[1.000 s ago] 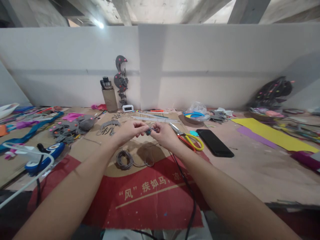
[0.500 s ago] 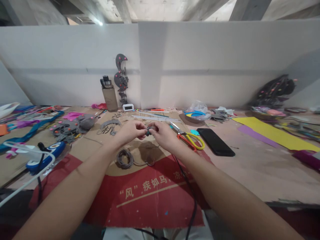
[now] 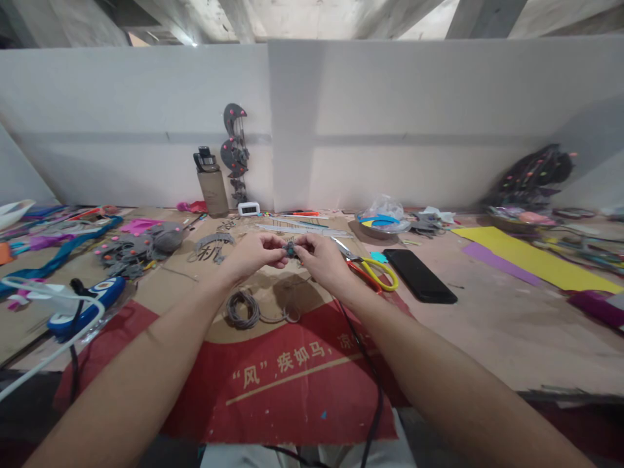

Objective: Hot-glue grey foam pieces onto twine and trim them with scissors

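Observation:
Both my hands meet above the middle of the cardboard-covered table. My left hand (image 3: 256, 253) and my right hand (image 3: 322, 257) pinch a small dark grey piece with a teal spot (image 3: 291, 249) between their fingertips. A thin grey cord hangs down from it to a coil of grey cord (image 3: 242, 309) on the cardboard just below my left wrist. Scissors with yellow and red handles (image 3: 368, 270) lie right beside my right hand.
A black phone (image 3: 419, 276) lies right of the scissors. A bottle (image 3: 212, 184), a small white clock (image 3: 249, 209) and a grey hanging ornament (image 3: 234, 153) stand at the back wall. Grey felt pieces (image 3: 139, 247) and a blue-white tool (image 3: 85, 309) are at left; yellow sheet (image 3: 531, 263) at right.
My hands have stayed together on the small piece, shifting slightly and turning it between the fingertips. Nothing else on the table has moved.

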{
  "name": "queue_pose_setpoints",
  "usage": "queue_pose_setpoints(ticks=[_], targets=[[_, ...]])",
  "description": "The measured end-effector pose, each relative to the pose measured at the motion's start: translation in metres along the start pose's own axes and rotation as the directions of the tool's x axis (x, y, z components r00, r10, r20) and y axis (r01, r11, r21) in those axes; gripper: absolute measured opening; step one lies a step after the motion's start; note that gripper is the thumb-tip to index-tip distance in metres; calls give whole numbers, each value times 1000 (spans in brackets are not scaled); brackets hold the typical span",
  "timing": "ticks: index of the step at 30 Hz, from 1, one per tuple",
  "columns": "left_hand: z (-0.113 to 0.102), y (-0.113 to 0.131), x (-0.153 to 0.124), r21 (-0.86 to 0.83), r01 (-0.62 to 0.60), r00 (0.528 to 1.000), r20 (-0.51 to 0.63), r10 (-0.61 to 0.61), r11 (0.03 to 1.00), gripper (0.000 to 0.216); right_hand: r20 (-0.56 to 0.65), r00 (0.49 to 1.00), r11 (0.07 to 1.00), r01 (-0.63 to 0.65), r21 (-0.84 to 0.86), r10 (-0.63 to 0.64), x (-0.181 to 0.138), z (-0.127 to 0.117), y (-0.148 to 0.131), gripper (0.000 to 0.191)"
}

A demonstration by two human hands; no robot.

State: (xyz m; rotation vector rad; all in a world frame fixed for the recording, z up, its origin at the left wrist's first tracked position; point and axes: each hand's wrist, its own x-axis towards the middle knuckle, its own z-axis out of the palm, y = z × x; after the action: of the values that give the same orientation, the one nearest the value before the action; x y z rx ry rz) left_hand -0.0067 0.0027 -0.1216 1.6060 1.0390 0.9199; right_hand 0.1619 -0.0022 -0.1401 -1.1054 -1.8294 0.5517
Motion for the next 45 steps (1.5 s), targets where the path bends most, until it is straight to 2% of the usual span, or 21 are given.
queue_pose_setpoints(ticks=[7, 12, 17, 19, 22, 24, 25, 28, 29, 31, 32, 33, 34, 35, 36, 37, 38, 39, 41, 42, 45], targets=[[4, -3, 2, 13, 16, 998, -58, -15, 1000, 17, -18, 1000, 999, 17, -32, -18, 0, 4, 4, 12], [-1, -7, 7, -21, -55, 973, -224, 49, 998, 12, -25, 999, 999, -43, -16, 43, -3, 5, 0, 28], [-25, -7, 14, -9, -167, 896, -419, 148, 986, 15, 52, 999, 1000, -1, 26, 0, -8, 6, -9, 18], [-37, -5, 15, -10, -213, 841, -511, 178, 977, 14, 107, 994, 996, 3, 93, -13, -9, 7, -12, 17], [-56, -1, 15, -68, -259, 747, -647, 155, 963, 9, 211, 975, 961, -120, 249, 67, -9, 6, -16, 17], [-68, 2, 14, -142, -281, 712, -695, 106, 949, 7, 293, 948, 900, -232, 370, 124, -9, 2, -21, 19], [-74, 2, 13, -177, -280, 716, -693, 83, 944, 6, 330, 935, 865, -269, 424, 129, -9, -2, -24, 20], [-87, 1, 12, -236, -281, 701, -713, 31, 930, 7, 448, 892, 817, -300, 492, 58, -13, -19, -36, 25], [-89, 0, 13, -240, -284, 691, -722, 25, 928, 8, 512, 859, 826, -301, 476, 17, -14, -26, -39, 27], [-91, -1, 13, -234, -293, 680, -732, 30, 927, 8, 675, 734, 882, -268, 388, -75, -16, -38, -45, 31], [-91, -1, 13, -228, -295, 683, -729, 38, 928, 8, 737, 668, 921, -216, 324, -103, -15, -43, -45, 33], [-89, -1, 14, -223, -296, 688, -724, 45, 929, 7, 761, 642, 958, -146, 245, -97, -13, -47, -43, 36], [-87, -1, 14, -221, -293, 698, -715, 50, 930, 6, 733, 678, 987, -71, 144, -58, -11, -50, -39, 39], [-84, 0, 14, -222, -289, 710, -702, 53, 931, 5, 642, 766, 1000, -15, 9, 6, -8, -51, -33, 43], [-81, 1, 14, -224, -285, 721, -691, 55, 932, 5, 496, 865, 986, 1, -164, 81, -4, -52, -26, 46], [-78, 2, 13, -225, -284, 731, -679, 59, 932, 5, 313, 942, 944, -8, -330, 117, -1, -50, -17, 46], [-74, 3, 13, -226, -284, 740, -670, 63, 932, 5, 148, 979, 880, -56, -472, 141, 2, -48, -9, 43], [-71, 3, 13, -225, -283, 747, -662, 67, 932, 6, 99, 977, 820, -101, -563, 188, 4, -44, 0, 41], [-65, 4, 13, -219, -278, 765, -640, 77, 935, 7, 165, 945, 766, -118, -632, 282, 4, -34, 15, 41], [-63, 4, 13, -214, -274, 775, -626, 84, 938, 7, 198, 936, 766, -103, -635, 290, 3, -27, 21, 38], [-55, 3, 13, -206, -266, 807, -581, 101, 942, 10, 92, 969, 763, -119, -635, 228, -1, -11, 34, 17]])
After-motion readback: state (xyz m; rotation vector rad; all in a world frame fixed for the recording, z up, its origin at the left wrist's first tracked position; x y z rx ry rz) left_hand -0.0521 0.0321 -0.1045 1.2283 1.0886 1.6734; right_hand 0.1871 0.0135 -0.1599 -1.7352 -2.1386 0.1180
